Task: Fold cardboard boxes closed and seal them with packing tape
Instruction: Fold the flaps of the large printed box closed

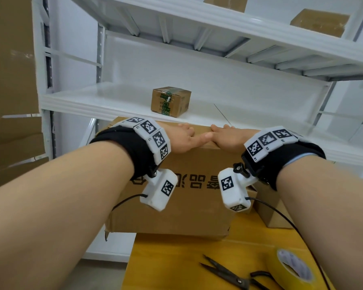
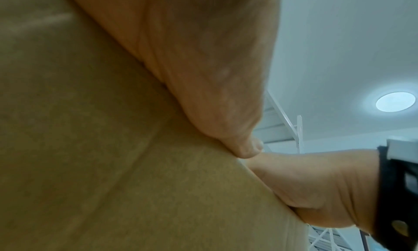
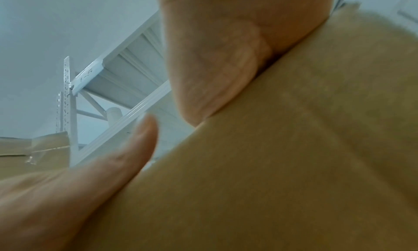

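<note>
A big brown cardboard box (image 1: 176, 206) with dark printed characters on its near face stands on the yellow table (image 1: 176, 258). Both hands lie on its top near edge, side by side. My left hand (image 1: 183, 139) and right hand (image 1: 228, 138) stretch their fingers flat across the top, and the thumbs meet along the front edge. The left wrist view shows the left thumb (image 2: 203, 76) pressed to the cardboard (image 2: 113, 147), touching the right hand (image 2: 316, 183). In the right wrist view the right thumb (image 3: 214, 58) lies against the box (image 3: 294, 165). The box top is hidden.
A roll of yellow packing tape (image 1: 291, 268) and black scissors (image 1: 224, 273) lie on the table near me. A smaller box (image 1: 268, 212) stands right of the big one. A small taped box (image 1: 170, 101) sits on the white shelf (image 1: 113, 101) behind. Flat cardboard leans at the left.
</note>
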The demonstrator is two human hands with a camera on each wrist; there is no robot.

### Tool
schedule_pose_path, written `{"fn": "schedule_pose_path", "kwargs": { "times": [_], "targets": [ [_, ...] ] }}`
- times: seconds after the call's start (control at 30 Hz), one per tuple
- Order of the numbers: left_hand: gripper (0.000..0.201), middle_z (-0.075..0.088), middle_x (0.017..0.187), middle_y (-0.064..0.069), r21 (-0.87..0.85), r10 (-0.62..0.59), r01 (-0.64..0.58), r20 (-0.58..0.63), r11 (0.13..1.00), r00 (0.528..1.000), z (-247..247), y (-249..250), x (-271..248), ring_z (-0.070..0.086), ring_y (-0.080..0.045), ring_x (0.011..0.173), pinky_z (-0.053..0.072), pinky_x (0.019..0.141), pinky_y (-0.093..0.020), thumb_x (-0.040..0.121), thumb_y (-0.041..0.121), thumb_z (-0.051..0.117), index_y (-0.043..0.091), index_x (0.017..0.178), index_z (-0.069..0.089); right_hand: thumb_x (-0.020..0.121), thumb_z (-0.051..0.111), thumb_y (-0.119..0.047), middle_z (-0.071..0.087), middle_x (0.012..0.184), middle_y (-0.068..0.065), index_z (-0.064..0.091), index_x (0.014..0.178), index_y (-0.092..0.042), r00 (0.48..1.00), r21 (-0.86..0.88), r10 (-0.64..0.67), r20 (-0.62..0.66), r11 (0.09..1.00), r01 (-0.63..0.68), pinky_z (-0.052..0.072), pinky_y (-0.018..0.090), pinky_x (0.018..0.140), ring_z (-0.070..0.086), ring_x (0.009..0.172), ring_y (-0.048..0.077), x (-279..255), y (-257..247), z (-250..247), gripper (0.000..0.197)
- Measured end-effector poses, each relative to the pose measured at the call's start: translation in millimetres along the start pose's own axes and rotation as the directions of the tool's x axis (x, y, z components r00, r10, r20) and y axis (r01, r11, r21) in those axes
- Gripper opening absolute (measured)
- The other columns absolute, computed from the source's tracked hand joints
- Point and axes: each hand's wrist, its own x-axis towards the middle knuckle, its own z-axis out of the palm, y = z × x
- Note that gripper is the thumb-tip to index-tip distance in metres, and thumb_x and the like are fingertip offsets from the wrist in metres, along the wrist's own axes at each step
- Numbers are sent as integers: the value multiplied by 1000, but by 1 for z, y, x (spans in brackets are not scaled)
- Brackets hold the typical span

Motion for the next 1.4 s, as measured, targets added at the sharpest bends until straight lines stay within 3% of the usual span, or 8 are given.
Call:
{"fn": "schedule_pose_path", "kwargs": {
  "times": [0.1,0.27,0.77,0.87,1.0,1.1,1.2,1.4],
  "targets": [
    [94,14,163,-13,28,22,-22,6,999,1000,-3,0,-3,10,-24,151,13,121,-49,89,73,5,7,152,28,109,24,-25,37,148,11,43,143,-12,995,15,42,-96,999,-41,31,50,115,36,137,37,-11,15,-2,41],
    [103,24,159,-13,23,51,-51,-9,998,999,-4,-1,-5,25,-26,146,22,119,-48,80,78,4,8,150,32,109,31,-16,47,148,21,46,143,3,984,239,117,-136,967,-82,36,36,107,46,135,35,-16,50,2,42],
    [120,44,137,-5,50,101,-101,-5,994,995,-4,-3,-7,48,-22,118,41,105,-47,57,95,20,12,142,37,98,51,-22,54,141,20,53,137,-4,958,877,282,-49,472,-94,55,42,90,56,104,25,-9,92,13,43],
    [117,40,143,-6,44,86,-86,-1,995,996,-4,-2,-9,45,-23,126,38,108,-46,60,91,22,12,145,33,97,46,-58,68,116,15,62,116,-10,958,777,279,-72,618,-121,54,47,95,66,105,31,-12,82,17,55],
    [115,43,138,-6,31,89,-88,-7,996,996,-4,-2,-9,48,-22,120,40,106,-45,60,91,23,12,143,36,104,44,-42,59,107,9,61,126,-4,974,739,206,-93,670,-71,48,51,105,62,112,33,-9,78,15,47],
    [115,42,139,-6,28,91,-90,-14,996,996,-3,-2,-9,47,-23,122,40,107,-46,61,91,23,13,144,35,101,48,-30,56,88,1,57,85,-22,965,805,243,-93,589,-71,50,49,104,60,98,27,-9,83,13,20],
    [115,43,139,-6,32,91,-91,-23,995,996,-3,-2,-9,47,-23,122,40,107,-46,61,91,22,13,144,36,102,47,-35,58,78,2,59,94,-13,962,902,268,-45,425,-76,51,38,88,56,71,21,-14,79,13,26],
    [112,49,127,-4,33,103,-102,-29,994,994,-3,-3,-6,51,-21,110,44,101,-45,60,93,22,14,136,42,99,56,-35,60,102,9,52,77,-26,970,853,229,-78,519,-54,48,54,105,61,108,32,-9,79,17,24]
  ]
}}
